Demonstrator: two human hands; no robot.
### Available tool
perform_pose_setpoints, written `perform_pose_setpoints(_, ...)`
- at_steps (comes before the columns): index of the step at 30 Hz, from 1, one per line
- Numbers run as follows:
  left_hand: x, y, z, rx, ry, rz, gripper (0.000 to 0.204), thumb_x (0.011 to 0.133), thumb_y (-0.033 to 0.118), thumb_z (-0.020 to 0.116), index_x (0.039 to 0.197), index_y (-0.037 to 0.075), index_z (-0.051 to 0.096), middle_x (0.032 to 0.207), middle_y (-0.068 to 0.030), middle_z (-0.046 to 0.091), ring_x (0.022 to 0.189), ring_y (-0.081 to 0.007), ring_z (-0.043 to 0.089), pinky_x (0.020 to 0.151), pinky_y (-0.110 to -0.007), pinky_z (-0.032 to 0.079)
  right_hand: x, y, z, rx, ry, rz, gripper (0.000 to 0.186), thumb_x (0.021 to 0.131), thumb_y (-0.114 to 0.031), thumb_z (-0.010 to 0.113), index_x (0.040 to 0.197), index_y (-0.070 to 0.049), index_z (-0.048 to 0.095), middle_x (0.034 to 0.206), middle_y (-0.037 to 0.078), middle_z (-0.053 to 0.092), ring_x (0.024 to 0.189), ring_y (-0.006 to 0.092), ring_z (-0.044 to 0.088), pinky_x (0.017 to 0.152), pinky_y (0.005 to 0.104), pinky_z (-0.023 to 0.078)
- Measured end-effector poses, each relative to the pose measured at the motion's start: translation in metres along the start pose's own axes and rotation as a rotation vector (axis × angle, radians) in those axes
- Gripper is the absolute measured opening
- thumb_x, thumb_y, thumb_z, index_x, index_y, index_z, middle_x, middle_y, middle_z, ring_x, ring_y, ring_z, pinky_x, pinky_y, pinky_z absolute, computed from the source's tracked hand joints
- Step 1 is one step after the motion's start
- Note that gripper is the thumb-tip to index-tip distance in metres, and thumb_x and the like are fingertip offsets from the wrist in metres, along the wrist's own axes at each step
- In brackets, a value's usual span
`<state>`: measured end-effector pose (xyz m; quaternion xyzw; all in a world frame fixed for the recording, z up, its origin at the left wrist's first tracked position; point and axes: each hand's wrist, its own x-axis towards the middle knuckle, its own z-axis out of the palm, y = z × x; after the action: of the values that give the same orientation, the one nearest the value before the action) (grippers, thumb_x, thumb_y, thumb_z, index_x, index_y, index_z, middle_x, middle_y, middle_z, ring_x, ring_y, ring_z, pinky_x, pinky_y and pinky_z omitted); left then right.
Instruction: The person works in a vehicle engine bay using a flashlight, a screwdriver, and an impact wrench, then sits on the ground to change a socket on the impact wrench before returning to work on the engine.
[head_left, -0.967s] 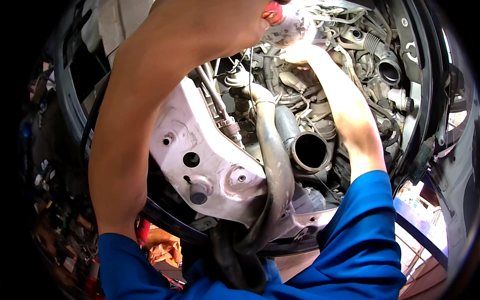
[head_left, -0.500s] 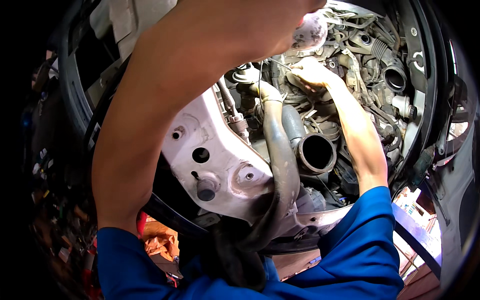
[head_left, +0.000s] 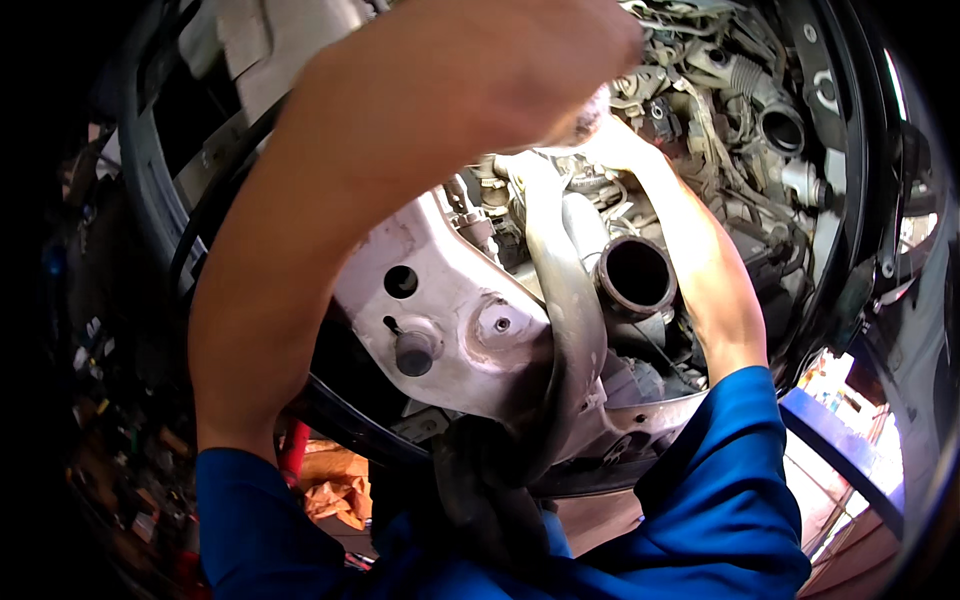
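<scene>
My left hand (head_left: 575,70), blurred and seen from its back at the top centre, is closed round a mottled, round object (head_left: 590,115), mostly hidden beneath it. My right hand (head_left: 610,143) reaches in just below and right of that object, washed out by bright light, its fingertips hidden. Both are over the engine (head_left: 720,120) in an open vehicle bay. Below them lie a bent metal pipe (head_left: 555,300), a round open duct (head_left: 635,278) and a pale metal panel (head_left: 440,290) with holes and a stud.
A black body edge (head_left: 850,200) runs down the right. A dark hose (head_left: 470,470) hangs over the front edge. An orange crumpled cloth (head_left: 335,490), a red object (head_left: 295,445) and a blue metal beam (head_left: 840,450) show below. Dim clutter fills the left.
The mottled object with a red part in my left hand has moved downward, and bright light now falls on the pipe. My right hand's fingers, visible half a second ago, are now mostly hidden.
</scene>
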<state>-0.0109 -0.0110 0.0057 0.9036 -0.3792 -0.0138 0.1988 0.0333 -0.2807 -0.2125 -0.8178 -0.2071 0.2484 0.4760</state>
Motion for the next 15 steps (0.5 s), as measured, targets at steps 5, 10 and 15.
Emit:
perform_pose_setpoints(5, -0.019, -0.008, 0.004, -0.041, 0.109, 0.079, 0.048, 0.065, 0.018, 0.074, 0.111, 0.010, 0.064, 0.107, -0.0180, 0.061, 0.095, -0.0329, 0.061, 0.078, -0.040, 0.049, 0.023, 0.050, -0.012, -0.098, -0.132, 0.228, 0.025, 0.091, -0.023, 0.059, 0.083, 0.000, 0.064, 0.061, 0.002, 0.058, 0.053, 0.0125, 0.057, 0.042, 0.0264, 0.043)
perform_pose_setpoints(10, -0.023, 0.024, -0.005, 0.181, 0.006, -0.098, 0.030, 0.066, 0.015, 0.071, 0.095, 0.008, 0.068, 0.088, -0.0165, 0.064, 0.079, -0.0362, 0.062, 0.070, -0.044, 0.048, 0.030, 0.047, -0.016, -0.201, -0.320, 0.379, 0.026, 0.088, -0.014, 0.057, 0.065, -0.002, 0.060, 0.052, 0.011, 0.057, 0.037, 0.0156, 0.052, 0.033, 0.0291, 0.042)
perform_pose_setpoints(15, -0.002, 0.039, -0.007, 0.053, -0.114, -0.161, 0.031, 0.067, 0.016, 0.072, 0.097, 0.009, 0.070, 0.084, -0.0172, 0.064, 0.076, -0.0380, 0.063, 0.069, -0.045, 0.049, -0.022, 0.081, -0.026, 0.284, -0.193, 0.220, 0.027, 0.089, -0.029, 0.056, 0.074, -0.008, 0.049, 0.060, 0.002, 0.052, 0.046, 0.0079, 0.048, 0.040, 0.0221, 0.041)
